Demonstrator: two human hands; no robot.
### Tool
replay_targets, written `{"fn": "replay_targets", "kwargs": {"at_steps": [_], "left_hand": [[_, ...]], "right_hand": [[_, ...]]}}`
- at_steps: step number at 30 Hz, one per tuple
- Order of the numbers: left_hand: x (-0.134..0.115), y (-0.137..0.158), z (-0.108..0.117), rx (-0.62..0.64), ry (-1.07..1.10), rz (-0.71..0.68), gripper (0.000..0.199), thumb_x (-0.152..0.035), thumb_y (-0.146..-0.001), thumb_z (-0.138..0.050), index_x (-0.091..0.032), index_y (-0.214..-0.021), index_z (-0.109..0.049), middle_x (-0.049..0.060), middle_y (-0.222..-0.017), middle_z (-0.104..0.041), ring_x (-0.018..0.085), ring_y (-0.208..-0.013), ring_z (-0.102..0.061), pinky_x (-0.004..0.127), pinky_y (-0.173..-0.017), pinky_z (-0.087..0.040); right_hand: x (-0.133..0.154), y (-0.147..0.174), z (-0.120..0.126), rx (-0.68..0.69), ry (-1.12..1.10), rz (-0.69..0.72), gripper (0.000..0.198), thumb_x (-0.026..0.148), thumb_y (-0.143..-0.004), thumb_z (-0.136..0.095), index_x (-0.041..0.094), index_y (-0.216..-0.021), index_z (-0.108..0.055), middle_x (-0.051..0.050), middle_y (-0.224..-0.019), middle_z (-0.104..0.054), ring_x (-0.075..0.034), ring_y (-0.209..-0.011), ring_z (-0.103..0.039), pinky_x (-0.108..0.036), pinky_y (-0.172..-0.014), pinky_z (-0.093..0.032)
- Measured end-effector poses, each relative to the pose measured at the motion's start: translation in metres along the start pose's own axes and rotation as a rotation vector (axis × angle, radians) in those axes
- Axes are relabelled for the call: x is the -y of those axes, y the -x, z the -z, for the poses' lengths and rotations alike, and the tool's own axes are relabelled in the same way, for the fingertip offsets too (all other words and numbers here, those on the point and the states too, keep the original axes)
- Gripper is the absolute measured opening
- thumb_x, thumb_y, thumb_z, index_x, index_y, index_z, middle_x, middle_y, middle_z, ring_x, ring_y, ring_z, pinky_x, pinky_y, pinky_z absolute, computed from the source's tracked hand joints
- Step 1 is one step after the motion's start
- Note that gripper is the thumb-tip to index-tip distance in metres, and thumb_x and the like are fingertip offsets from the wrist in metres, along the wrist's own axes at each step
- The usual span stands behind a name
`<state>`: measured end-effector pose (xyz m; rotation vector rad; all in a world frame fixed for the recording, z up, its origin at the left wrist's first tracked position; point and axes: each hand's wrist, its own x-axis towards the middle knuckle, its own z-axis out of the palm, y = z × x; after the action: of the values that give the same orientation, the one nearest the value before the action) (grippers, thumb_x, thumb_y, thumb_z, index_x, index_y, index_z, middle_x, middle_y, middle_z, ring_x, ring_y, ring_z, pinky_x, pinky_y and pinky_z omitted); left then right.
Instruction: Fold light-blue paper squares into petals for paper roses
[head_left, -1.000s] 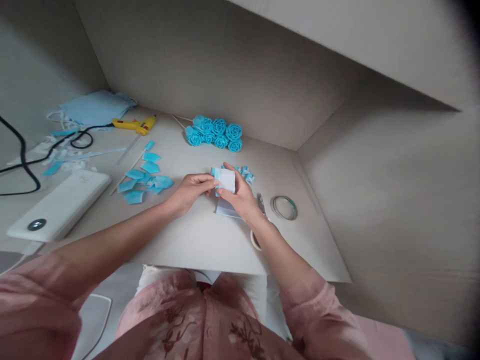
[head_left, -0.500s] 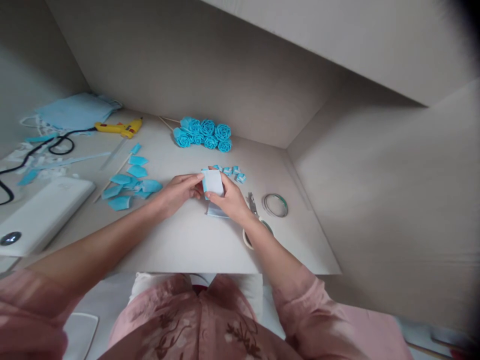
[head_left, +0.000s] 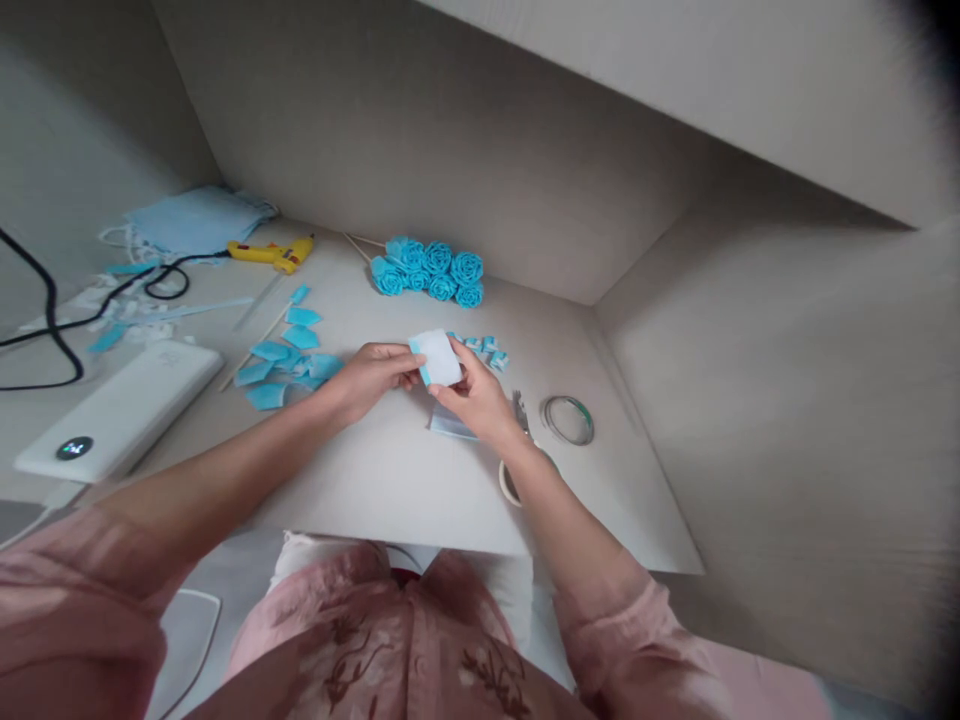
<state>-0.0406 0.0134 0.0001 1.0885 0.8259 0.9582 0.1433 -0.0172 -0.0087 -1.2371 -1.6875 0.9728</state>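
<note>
Above the table's middle, a small white fabric piece with a blue edge (head_left: pixel 439 358) is held between both hands. My left hand (head_left: pixel 379 375) pinches its left edge between thumb and fingers. My right hand (head_left: pixel 480 400) grips it along the right and lower side. Under the right hand lies a flat grey-blue piece (head_left: pixel 452 421), partly covered. Scissors (head_left: pixel 520 412) lie half hidden beneath my right forearm. Small folded blue-and-white pieces (head_left: pixel 491 350) sit just behind the right hand. Blue petal-shaped cut pieces (head_left: pixel 301 337) lie left of my left hand.
Blue fabric roses (head_left: pixel 439 272) on sticks lie at the back. A yellow glue gun (head_left: pixel 274 254), a stack of blue face masks (head_left: pixel 196 222) and white scraps are at the far left. A white power bank (head_left: pixel 124 408) lies nearer. A wire coil (head_left: pixel 568 420) is on the right.
The view has shifted, so the table's things appear farther right. The fabric piece has tilted slightly in my hands, which both keep their hold.
</note>
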Motion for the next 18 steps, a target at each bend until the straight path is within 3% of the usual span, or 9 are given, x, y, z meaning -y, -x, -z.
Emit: {"fn": "replay_targets", "kwargs": {"at_steps": [3, 6, 9, 14, 18], "left_hand": [[-0.002, -0.003, 0.001, -0.023, 0.219, 0.066, 0.026, -0.03, -0.064, -0.083, -0.011, -0.072, -0.067, 0.004, -0.064, -0.063, 0.014, -0.063, -0.057, 0.028, -0.063, -0.04], [-0.002, -0.006, 0.003, -0.011, 0.348, 0.114, 0.022, -0.026, -0.067, -0.082, -0.011, -0.073, -0.066, 0.003, -0.064, -0.063, 0.013, -0.061, -0.056, 0.027, -0.061, -0.04], [-0.001, -0.006, 0.002, 0.019, 0.387, 0.133, 0.019, -0.024, -0.07, -0.08, -0.011, -0.075, -0.067, 0.004, -0.067, -0.064, 0.012, -0.06, -0.055, 0.027, -0.061, -0.041], [0.002, -0.004, -0.001, 0.054, 0.391, 0.157, 0.019, -0.024, -0.071, -0.079, -0.01, -0.079, -0.068, 0.004, -0.067, -0.064, 0.012, -0.062, -0.057, 0.026, -0.06, -0.042], [0.005, -0.002, -0.004, 0.07, 0.386, 0.15, 0.016, -0.023, -0.071, -0.079, -0.012, -0.076, -0.068, 0.003, -0.065, -0.063, 0.012, -0.06, -0.056, 0.026, -0.06, -0.042]], "right_hand": [[0.0, -0.001, 0.006, -0.041, -0.022, 0.018, 0.07, 0.039, -0.082, -0.067, 0.024, -0.146, -0.044, -0.006, -0.101, -0.072, -0.02, -0.086, -0.066, -0.037, -0.084, -0.055], [0.002, -0.002, 0.016, -0.182, 0.048, 0.145, 0.06, 0.04, -0.088, -0.059, 0.025, -0.145, -0.044, -0.01, -0.115, -0.069, -0.023, -0.104, -0.064, -0.041, -0.094, -0.053], [0.005, -0.002, 0.023, -0.268, 0.289, 0.312, 0.059, 0.028, -0.088, -0.056, 0.029, -0.146, -0.042, -0.01, -0.134, -0.061, -0.026, -0.125, -0.055, -0.049, -0.107, -0.045], [0.009, 0.0, 0.022, -0.179, 0.616, 0.572, 0.067, 0.02, -0.085, -0.057, 0.033, -0.147, -0.039, -0.006, -0.151, -0.045, -0.03, -0.144, -0.035, -0.056, -0.12, -0.029], [0.011, 0.003, 0.017, -0.09, 0.687, 0.59, 0.051, 0.019, -0.087, -0.057, 0.034, -0.135, -0.052, -0.003, -0.153, -0.044, -0.03, -0.148, -0.029, -0.058, -0.119, -0.028]]}}
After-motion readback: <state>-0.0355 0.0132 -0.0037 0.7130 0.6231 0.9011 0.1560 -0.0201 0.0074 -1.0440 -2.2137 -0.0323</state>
